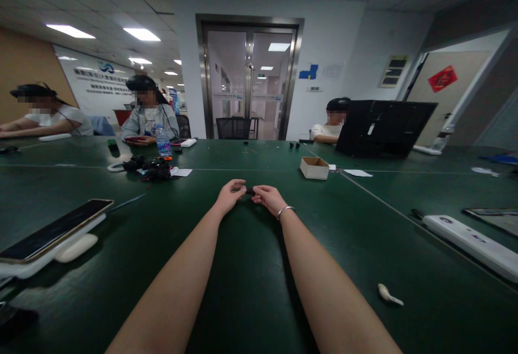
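Note:
Over the middle of the green table, a small black object (250, 191) is held between my two hands; its kind is too small to make out. My right hand (270, 197), with a silver bangle at the wrist, pinches its right end. From the other side, the curled fingers and thumb of my left hand (231, 193) close on its left end. Part of the object is hidden by the fingertips. An open white box (314, 168) stands beyond my right hand.
A phone (56, 230) on a white block lies at left, a power strip (471, 243) and white earbud (389, 294) at right. Black cables (151, 168) and a water bottle (163, 141) sit farther back. A monitor (382, 127) stands back right. Several people sit across.

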Demonstrator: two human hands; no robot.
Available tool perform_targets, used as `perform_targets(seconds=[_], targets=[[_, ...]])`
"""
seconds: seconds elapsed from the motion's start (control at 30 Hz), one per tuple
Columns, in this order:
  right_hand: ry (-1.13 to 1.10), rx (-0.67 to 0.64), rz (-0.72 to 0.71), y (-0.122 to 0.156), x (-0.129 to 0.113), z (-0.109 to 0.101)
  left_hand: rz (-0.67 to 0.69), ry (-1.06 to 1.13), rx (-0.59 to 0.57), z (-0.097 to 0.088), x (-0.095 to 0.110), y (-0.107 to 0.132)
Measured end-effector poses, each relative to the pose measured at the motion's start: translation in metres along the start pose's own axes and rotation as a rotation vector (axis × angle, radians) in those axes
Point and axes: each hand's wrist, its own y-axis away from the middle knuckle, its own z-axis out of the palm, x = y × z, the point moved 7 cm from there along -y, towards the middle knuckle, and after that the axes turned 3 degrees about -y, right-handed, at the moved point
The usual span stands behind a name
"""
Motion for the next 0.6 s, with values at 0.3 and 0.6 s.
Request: perform_targets(seconds=[0.3, 0.6], targets=[[0.015, 0.013, -0.004, -0.001, 0.0, -0.001, -0.025, -0.071, 0.072, -0.003, -0.011, -0.007], [-0.003, 0.014, -0.002, -0.001, 0.0, 0.0, -0.121, -0.082, 0.064, 0.001, -0.016, -0.006]])
